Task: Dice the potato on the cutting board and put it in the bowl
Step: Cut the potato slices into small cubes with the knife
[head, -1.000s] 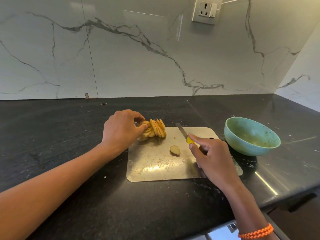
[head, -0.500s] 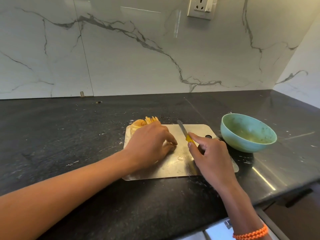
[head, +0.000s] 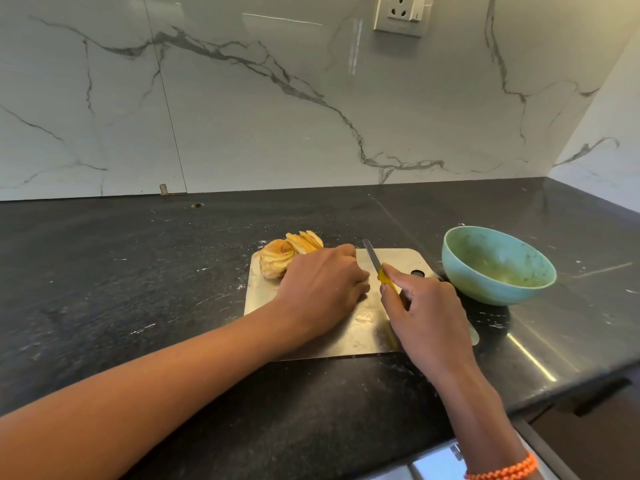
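Note:
A steel cutting board lies on the black counter. At its far left corner leans a stack of potato slices. My left hand lies in the middle of the board with its fingers curled down over a small potato piece, which is hidden beneath them. My right hand grips the yellow handle of a small knife. Its blade points away from me, just right of my left fingertips. A light green bowl stands right of the board, touching its far right corner.
The marble wall with a socket rises behind the black counter. The counter's front edge runs close by at the lower right, below the bowl. A side wall closes the far right corner.
My left hand left the slice stack and came down over the lone potato piece in the middle of the board. The knife hand has barely moved.

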{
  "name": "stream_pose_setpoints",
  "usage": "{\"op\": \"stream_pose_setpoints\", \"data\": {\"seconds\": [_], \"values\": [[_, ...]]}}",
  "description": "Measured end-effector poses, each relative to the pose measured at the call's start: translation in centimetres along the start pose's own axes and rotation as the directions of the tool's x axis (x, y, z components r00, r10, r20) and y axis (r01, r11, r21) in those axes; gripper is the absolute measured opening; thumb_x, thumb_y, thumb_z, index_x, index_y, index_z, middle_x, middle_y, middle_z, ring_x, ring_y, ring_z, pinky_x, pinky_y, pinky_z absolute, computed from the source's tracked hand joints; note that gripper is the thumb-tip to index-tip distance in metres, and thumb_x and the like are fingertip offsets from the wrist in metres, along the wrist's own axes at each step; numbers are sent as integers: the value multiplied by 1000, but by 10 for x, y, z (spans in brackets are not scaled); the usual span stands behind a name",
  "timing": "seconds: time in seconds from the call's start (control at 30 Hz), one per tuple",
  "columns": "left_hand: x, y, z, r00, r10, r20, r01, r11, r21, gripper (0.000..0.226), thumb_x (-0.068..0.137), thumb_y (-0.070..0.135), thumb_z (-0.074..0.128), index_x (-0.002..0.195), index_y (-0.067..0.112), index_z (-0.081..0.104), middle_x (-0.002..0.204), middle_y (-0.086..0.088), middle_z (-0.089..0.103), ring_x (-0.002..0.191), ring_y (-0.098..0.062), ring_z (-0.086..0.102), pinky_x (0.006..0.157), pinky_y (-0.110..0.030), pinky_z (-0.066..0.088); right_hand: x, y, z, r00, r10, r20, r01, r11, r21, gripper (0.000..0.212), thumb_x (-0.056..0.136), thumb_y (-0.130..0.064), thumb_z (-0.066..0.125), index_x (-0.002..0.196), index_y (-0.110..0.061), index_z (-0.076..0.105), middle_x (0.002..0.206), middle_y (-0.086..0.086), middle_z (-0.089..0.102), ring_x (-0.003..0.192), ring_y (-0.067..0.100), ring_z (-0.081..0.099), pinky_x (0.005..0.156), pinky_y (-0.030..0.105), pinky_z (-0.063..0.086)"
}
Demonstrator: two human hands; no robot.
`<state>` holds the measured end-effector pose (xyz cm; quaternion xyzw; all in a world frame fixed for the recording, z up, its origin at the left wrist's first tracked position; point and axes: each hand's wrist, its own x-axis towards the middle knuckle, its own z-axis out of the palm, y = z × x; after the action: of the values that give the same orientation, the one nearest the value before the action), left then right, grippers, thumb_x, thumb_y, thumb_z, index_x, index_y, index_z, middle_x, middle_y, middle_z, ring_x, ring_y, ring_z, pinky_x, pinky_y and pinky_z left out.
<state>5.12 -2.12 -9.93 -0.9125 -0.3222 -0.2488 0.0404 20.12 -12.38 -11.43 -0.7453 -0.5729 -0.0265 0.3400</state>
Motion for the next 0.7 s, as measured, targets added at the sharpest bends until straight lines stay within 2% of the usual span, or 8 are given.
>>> {"op": "stream_pose_setpoints", "data": {"seconds": [0.1, 0.17, 0.23, 0.33, 0.4, 0.5, 0.57, 0.7], "values": [[0, -3, 1, 998, -66, -14, 65, 996, -62, 33, 103, 53, 57, 124, 36, 76, 107, 11, 65, 87, -13, 63, 65, -37, 56, -4, -2, -3, 1000, 6, 11, -6, 1000, 0, 45, 98, -45, 62, 142, -40, 57, 71, -7, 66, 70, 15, 61, 63, 40, 54], [0, -6, 2, 993, -105, -49, 101, 992, -81, 36, 99, 53, 63, 125, 32, 75, 111, 10, 69, 94, -14, 66, 72, -38, 58, -6, -3, -4, 1000, 12, 14, -12, 1000, -13, 46, 98, -45, 61, 144, -40, 55, 77, -8, 68, 72, 14, 62, 66, 41, 55], [0, -10, 3, 988, -145, -59, 137, 983, -126, 39, 96, 52, 69, 128, 32, 74, 115, 11, 71, 101, -13, 66, 77, -35, 57, -10, -5, -6, 1000, 16, 18, -15, 1000, -28, 46, 100, -45, 58, 145, -40, 54, 84, -9, 68, 74, 11, 60, 66, 37, 52], [0, -13, 5, 986, -165, -38, 157, 975, -156, 39, 95, 49, 72, 130, 31, 74, 114, 12, 71, 99, -11, 65, 77, -32, 56, -18, -7, -8, 1000, 6, 12, -5, 999, -41, 45, 100, -44, 57, 144, -40, 55, 71, -14, 59, 69, 8, 48, 61, 30, 40], [1, -12, 5, 985, -172, -28, 165, 973, -158, 39, 95, 49, 72, 129, 31, 74, 113, 11, 71, 97, -11, 65, 77, -34, 57, -21, -8, -11, 1000, 6, -1, -6, 999, -45, 45, 100, -44, 58, 145, -40, 54, 74, -9, 66, 69, 5, 45, 62, 28, 37], [1, -10, 5, 981, -192, -22, 186, 967, -172, 39, 94, 50, 72, 127, 29, 75, 112, 10, 72, 96, -11, 66, 78, -35, 59, -21, -5, -13, 1000, -3, 23, 4, 1000, -28, 46, 100, -46, 57, 145, -42, 52, 89, -9, 75, 72, 5, 55, 67, 30, 48], [0, -9, 6, 978, -206, -38, 197, 965, -172, 39, 94, 49, 73, 127, 28, 75, 111, 9, 73, 95, -11, 66, 78, -33, 58, -23, 0, -13, 999, -10, 41, 11, 1000, -20, 46, 99, -49, 57, 145, -45, 51, 103, -9, 77, 88, 9, 67, 78, 39, 57], [0, -8, 8, 969, -236, -75, 219, 958, -185, 38, 94, 45, 76, 126, 25, 76, 111, 8, 75, 94, -10, 67, 78, -27, 57, -27, 2, -17, 997, -26, 68, 27, 1000, -10, 47, 99, -50, 56, 145, -49, 49, 107, -7, 77, 100, 15, 70, 87, 45, 58]]}}
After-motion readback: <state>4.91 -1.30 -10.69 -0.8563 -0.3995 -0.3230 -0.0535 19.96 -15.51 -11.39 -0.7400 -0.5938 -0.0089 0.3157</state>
